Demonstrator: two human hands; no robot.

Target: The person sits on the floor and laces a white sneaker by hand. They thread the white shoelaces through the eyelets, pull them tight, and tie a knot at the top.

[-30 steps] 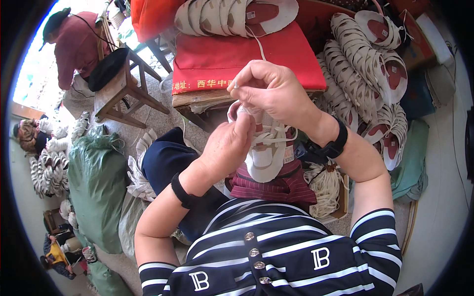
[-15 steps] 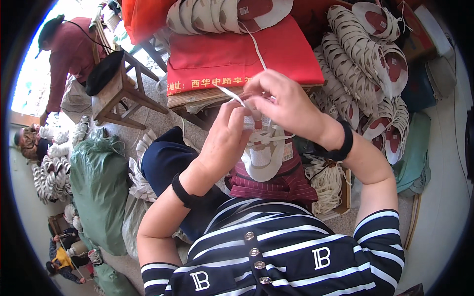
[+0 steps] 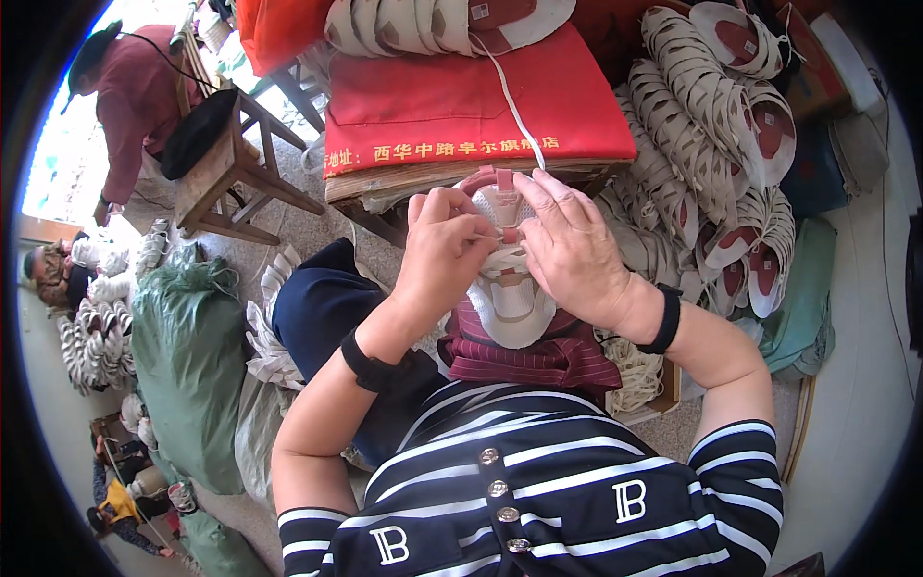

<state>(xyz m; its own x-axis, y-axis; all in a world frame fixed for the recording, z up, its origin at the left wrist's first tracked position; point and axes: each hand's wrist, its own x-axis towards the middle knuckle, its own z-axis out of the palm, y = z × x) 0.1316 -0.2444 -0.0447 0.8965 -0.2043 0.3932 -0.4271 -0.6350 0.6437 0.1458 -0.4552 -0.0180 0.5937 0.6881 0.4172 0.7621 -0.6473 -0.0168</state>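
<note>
the white shoe sits in front of my belly, toe toward me, over the maroon striped cloth, its collar near the wooden stool. my left hand has thumb and forefinger pressed together at the tongue, pinching what looks like a thin strand of lace beside the reddish tab; my right hand lies along the other side with its long fingers straight and slightly spread, thumb hidden, so i cannot tell whether it grips anything. i judge the shoe light and its upper soft enough to give under a push, with a firmer toe; best hold is the side panel, near the eyelets, where a palm can brace it. the lace should be limp, not fragile, apt to slip, so near its tip is where to pinch. it runs over the red cloth to my right fingertips, and the stool's edge beyond could catch my knuckles. the stacked uppers crowd the right; over the speckled floor to the left there is more elbow room.
</note>
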